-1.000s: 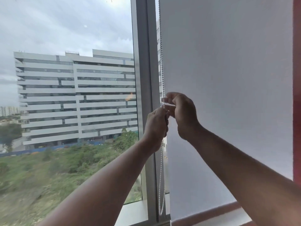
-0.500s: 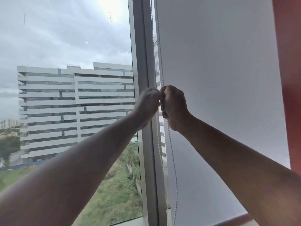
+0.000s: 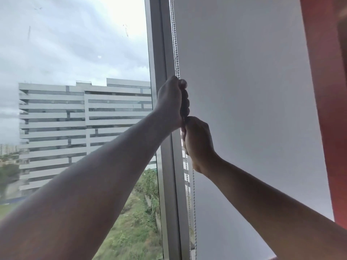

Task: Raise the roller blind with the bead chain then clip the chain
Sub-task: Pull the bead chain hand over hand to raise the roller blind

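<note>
A white roller blind [image 3: 244, 109] hangs down over the right half of the window. Its bead chain [image 3: 175, 34] runs down the blind's left edge beside the grey window frame [image 3: 159, 53]. My left hand [image 3: 171, 102] grips the chain high up, fingers curled round it. Directly below and touching it, my right hand [image 3: 198, 143] grips the same chain. Beneath my right hand two strands of chain [image 3: 193, 212] hang down. The blind's bottom edge and any clip are out of view.
Left of the frame is bare window glass [image 3: 75, 53] with a grey building and greenery outside. A red wall strip [image 3: 324, 109] borders the blind on the right.
My left hand has climbed up the chain and now sits above my right hand, where before they were side by side. My view has tilted upward.
</note>
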`<state>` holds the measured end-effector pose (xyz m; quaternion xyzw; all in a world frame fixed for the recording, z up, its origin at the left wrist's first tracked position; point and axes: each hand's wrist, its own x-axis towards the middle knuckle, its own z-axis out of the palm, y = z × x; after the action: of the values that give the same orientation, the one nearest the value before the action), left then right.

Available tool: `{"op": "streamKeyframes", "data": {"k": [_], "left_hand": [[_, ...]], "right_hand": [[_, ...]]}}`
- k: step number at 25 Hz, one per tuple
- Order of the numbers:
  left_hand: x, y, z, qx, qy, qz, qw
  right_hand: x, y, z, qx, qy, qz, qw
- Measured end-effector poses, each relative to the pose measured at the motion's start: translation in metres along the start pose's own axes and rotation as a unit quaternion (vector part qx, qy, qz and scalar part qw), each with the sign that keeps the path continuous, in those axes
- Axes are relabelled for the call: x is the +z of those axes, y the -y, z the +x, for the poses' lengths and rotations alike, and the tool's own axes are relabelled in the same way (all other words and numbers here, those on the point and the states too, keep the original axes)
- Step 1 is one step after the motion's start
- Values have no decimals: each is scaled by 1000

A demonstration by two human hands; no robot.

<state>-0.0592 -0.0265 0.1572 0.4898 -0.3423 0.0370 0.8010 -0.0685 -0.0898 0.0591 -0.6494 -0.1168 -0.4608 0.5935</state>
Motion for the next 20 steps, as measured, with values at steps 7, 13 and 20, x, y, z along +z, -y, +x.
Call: {"op": "streamKeyframes", "data": {"k": [7,13,20], "left_hand": [[-35,90,-33,-28,-10,36,999],[-40,94,-34,-21,8,29,999],[-41,88,-38,-37,60,47,996]], "right_hand": [[-12,-79,-56,47,40,-18,998],[-19,-62,-35,81,31,-64,994],[-11,43,43,92,51,150,983]]}}
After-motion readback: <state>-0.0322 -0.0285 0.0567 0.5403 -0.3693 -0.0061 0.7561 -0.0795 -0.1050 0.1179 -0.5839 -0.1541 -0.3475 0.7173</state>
